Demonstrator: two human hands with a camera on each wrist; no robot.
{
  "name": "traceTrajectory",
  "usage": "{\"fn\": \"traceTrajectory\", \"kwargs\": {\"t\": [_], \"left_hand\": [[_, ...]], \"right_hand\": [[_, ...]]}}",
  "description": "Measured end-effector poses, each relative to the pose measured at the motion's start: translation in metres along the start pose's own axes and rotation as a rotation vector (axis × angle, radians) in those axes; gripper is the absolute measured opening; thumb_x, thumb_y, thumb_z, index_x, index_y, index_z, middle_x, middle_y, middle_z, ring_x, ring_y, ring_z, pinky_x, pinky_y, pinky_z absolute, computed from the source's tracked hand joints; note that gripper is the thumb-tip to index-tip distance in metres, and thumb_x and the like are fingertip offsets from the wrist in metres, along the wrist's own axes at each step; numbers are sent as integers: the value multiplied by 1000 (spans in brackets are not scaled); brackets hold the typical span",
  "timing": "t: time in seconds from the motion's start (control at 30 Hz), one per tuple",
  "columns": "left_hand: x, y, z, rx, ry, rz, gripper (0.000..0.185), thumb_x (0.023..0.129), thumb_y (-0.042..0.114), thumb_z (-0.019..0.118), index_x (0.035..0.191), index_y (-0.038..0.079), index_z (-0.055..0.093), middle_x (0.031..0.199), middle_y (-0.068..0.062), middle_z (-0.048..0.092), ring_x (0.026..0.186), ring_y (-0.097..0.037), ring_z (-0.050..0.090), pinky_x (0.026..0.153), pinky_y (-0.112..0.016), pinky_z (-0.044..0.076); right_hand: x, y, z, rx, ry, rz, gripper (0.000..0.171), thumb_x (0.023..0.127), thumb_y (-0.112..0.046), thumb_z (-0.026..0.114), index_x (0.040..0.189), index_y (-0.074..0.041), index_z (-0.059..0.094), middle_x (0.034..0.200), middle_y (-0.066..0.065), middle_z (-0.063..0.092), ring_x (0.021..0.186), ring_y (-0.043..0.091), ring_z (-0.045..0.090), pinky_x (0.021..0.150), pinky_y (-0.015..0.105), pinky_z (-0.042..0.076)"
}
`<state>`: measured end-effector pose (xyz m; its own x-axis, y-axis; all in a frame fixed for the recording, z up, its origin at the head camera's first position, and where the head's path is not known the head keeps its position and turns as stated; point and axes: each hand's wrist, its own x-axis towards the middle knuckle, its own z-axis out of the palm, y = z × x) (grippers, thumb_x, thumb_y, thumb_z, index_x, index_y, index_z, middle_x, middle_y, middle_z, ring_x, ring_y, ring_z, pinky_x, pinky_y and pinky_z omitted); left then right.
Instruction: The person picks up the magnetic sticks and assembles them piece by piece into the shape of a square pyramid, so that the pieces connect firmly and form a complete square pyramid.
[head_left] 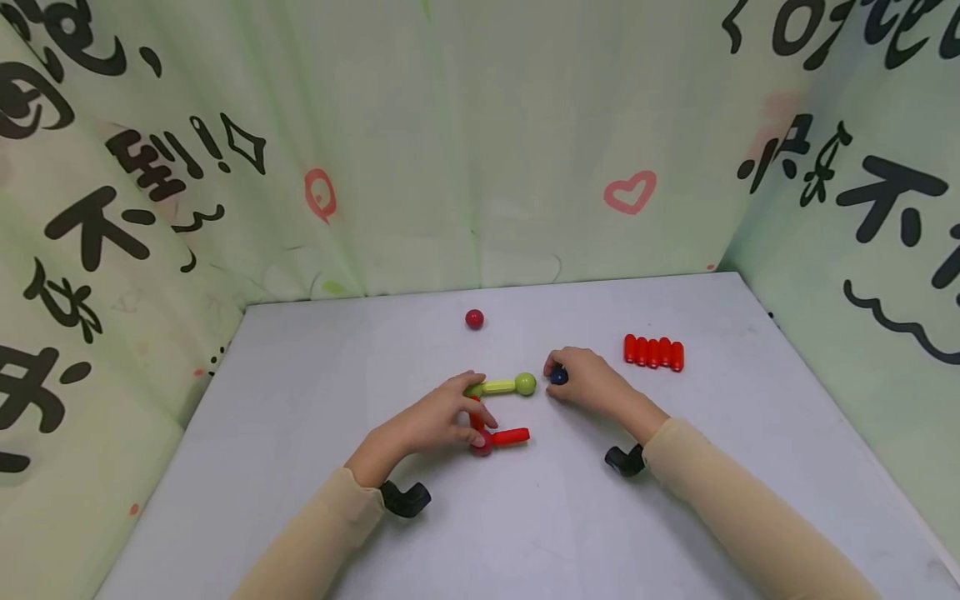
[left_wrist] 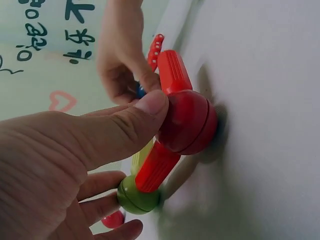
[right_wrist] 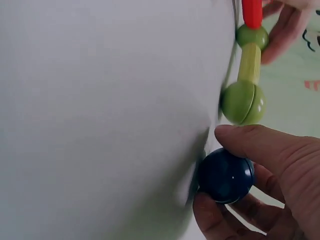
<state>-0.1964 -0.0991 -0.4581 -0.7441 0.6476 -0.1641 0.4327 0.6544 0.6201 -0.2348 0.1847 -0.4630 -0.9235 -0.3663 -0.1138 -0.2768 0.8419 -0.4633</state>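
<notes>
Two hands work near the middle of the pale grey bench (head_left: 300,467), which is walled by a green printed cloth (head_left: 450,142). The left hand (head_left: 435,421) rests on a small toy frame of sticks and balls: its thumb (left_wrist: 135,125) presses against the red ball (left_wrist: 187,122) at the near corner, and its other fingers curl round the green ball (left_wrist: 137,197) at the far corner. A red stick (left_wrist: 156,167) joins these two balls, and a second red stick (head_left: 512,435) lies out to the right from the red ball. From the far corner a yellow-green stick (head_left: 498,386) runs right to a second green ball (head_left: 526,383).

The right hand (head_left: 592,383) pinches a dark blue ball (right_wrist: 226,175) between thumb and fingers, low on the bench and just beside that second green ball, with a narrow gap between the two.

Farther back a loose red ball (head_left: 474,318) lies alone. To the right of the right hand, a row of red sticks (head_left: 654,352) lies side by side
</notes>
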Motion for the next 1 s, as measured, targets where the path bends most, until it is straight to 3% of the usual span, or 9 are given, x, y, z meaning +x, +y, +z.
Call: {"fn": "traceTrajectory", "kwargs": {"t": [0.17,0.37,0.8,1.0], "left_hand": [[-3,1,-1,-22,0,-12,17,89,18,81,106,22,82,167,-14,32,159,-36,16,124,-61,24],[-4,1,-1,-36,7,-27,17,90,19,81,106,23,83,167,-10,33,159,-33,16,123,-61,25],[-3,2,-1,-26,11,-18,17,90,20,81,107,22,84,167,-12,34,159,-33,16,123,-62,24],[-4,5,-2,6,1,-16,18,90,23,81,108,22,83,167,-15,32,159,-36,17,120,-69,22]], "right_hand": [[-27,-5,7,-20,-19,-33,25,89,-17,81,113,-10,74,112,10,65,101,27,64,91,46,59],[-47,-20,16,-6,-53,-74,28,86,-19,85,111,-12,75,106,5,65,93,20,63,84,40,61],[-47,-42,33,19,-54,-121,30,83,-26,88,107,-13,74,102,2,65,88,15,61,82,38,59],[-51,-44,33,-11,-32,-123,34,81,-31,89,107,-14,74,102,1,66,87,14,62,83,38,59]]}}
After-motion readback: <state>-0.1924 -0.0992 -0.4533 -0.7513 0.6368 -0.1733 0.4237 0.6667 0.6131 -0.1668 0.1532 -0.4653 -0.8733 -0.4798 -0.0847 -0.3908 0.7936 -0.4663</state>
